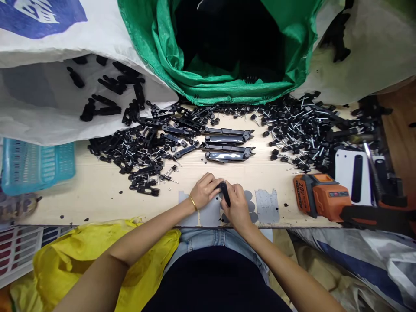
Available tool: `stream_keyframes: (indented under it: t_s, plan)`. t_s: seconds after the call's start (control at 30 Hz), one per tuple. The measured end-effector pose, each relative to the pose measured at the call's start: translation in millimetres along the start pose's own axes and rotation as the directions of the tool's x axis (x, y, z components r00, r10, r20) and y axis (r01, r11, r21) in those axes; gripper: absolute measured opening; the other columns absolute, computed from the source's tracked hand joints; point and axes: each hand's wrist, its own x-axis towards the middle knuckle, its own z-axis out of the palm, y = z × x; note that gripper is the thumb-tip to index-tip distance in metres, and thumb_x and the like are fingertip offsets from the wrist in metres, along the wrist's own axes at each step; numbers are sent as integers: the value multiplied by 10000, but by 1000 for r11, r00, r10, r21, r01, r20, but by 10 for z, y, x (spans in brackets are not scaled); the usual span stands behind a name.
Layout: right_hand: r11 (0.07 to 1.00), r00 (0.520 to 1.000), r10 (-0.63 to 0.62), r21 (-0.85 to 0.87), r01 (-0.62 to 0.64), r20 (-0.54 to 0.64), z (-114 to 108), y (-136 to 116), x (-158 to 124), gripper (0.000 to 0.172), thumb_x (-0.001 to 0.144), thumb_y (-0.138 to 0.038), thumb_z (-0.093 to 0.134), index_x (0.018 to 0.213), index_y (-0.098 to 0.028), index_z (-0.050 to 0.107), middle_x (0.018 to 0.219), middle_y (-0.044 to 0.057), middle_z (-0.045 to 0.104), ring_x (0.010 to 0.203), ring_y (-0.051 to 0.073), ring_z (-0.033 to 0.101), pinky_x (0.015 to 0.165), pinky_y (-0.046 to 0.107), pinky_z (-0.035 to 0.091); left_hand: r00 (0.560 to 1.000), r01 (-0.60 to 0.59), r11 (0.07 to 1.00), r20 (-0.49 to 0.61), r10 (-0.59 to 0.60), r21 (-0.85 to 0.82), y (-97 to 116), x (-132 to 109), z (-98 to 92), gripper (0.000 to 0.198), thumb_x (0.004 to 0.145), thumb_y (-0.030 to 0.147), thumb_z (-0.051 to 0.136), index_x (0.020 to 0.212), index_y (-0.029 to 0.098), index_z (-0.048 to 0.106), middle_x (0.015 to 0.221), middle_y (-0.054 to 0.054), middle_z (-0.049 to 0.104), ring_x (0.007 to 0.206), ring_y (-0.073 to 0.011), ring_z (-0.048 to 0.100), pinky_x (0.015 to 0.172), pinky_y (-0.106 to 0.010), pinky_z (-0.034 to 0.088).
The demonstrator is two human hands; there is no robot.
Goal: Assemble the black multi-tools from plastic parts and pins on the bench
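My left hand (pixel 205 190) and my right hand (pixel 236 207) meet at the near edge of the wooden table (pixel 97 190), both closed around one small black plastic part (pixel 224 193) held between them. A gold bangle sits on my left wrist. Under my hands lie grey metal plates (pixel 267 206). Just beyond them several finished long black assemblies (pixel 227 145) lie in a neat row. Loose black parts and pins are heaped at left (pixel 136 147) and at right (pixel 299 125).
A green sack (pixel 201 82) gapes open at the table's back, between white sacks (pixel 48 99). An orange and black cordless drill (pixel 325 197) lies at right, next to a white plate. A turquoise basket (pixel 35 164) stands at left, a yellow bag (pixel 91 251) near my lap.
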Motion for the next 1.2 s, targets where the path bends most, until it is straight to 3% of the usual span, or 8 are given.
stream_keyframes:
  t_s: [0.17, 0.4, 0.53, 0.67, 0.83, 1.0, 1.1, 1.2]
  plan:
    - [1000, 1000, -1, 18, 1, 10, 5, 12, 7, 602, 745, -87, 446, 1337, -176, 388, 925, 97, 483, 886, 254, 484, 763, 407, 486, 979, 169, 985, -120, -165, 22, 138, -54, 91, 286, 913, 253, 423, 1143, 165, 568, 788, -31, 460, 772, -172, 475, 715, -309, 461]
    - [998, 998, 60, -18, -60, -20, 30, -56, -16, 511, 758, -120, 456, 1268, -142, 473, 926, 116, 518, 886, 258, 508, 788, 424, 491, 982, 138, 990, -130, -135, 14, 160, -89, 102, 273, 892, 222, 451, 1130, 170, 573, 789, -33, 479, 772, -176, 477, 701, -301, 448]
    - [993, 996, 48, 105, -55, 71, -211, -30, 92, 360, 783, -201, 493, 1130, -180, 588, 866, 78, 574, 788, 208, 570, 702, 344, 517, 980, 127, 988, -165, -111, 91, 135, -90, 95, 271, 881, 207, 460, 1122, 179, 582, 782, -34, 503, 762, -181, 490, 700, -316, 424]
    - [989, 974, 136, 89, -122, -182, -841, 325, 659, 257, 817, -264, 462, 984, -182, 639, 874, 70, 631, 743, 185, 579, 681, 321, 496, 973, 156, 972, -199, -119, 177, 121, -69, 95, 254, 863, 206, 501, 1094, 165, 600, 762, -36, 513, 760, -194, 498, 702, -329, 388]
    - [914, 752, 281, -73, -399, -596, -1587, 1069, 1918, 360, 768, -169, 403, 1064, -80, 586, 1074, 180, 562, 1040, 276, 479, 927, 441, 357, 968, 172, 971, -213, -135, 163, 142, -59, 98, 265, 869, 187, 488, 1115, 181, 585, 773, -33, 523, 774, -192, 509, 732, -331, 389]
    - [686, 786, 410, -411, -600, -463, -1711, 1326, 2633, 350, 789, -121, 409, 1059, -33, 614, 1165, 255, 507, 1060, 316, 470, 874, 451, 366, 966, 167, 973, -224, -130, 157, 151, -58, 105, 268, 871, 186, 486, 1117, 176, 590, 775, -31, 538, 771, -179, 521, 755, -332, 395]
    - [671, 840, 396, -508, -540, -371, -1758, 1303, 2634, 373, 802, -121, 441, 1140, -68, 588, 1163, 230, 534, 1031, 283, 510, 853, 373, 394, 965, 165, 976, -226, -130, 142, 145, -53, 108, 276, 868, 173, 486, 1123, 167, 591, 782, -28, 542, 772, -169, 527, 769, -326, 394]
    - [626, 812, 431, -517, -584, -395, -1900, 1368, 2469, 411, 832, -120, 404, 1218, -111, 544, 1147, 204, 563, 1015, 258, 540, 824, 332, 408, 967, 156, 979, -223, -125, 129, 136, -47, 103, 276, 866, 170, 488, 1122, 162, 592, 783, -27, 544, 769, -164, 529, 769, -320, 394]
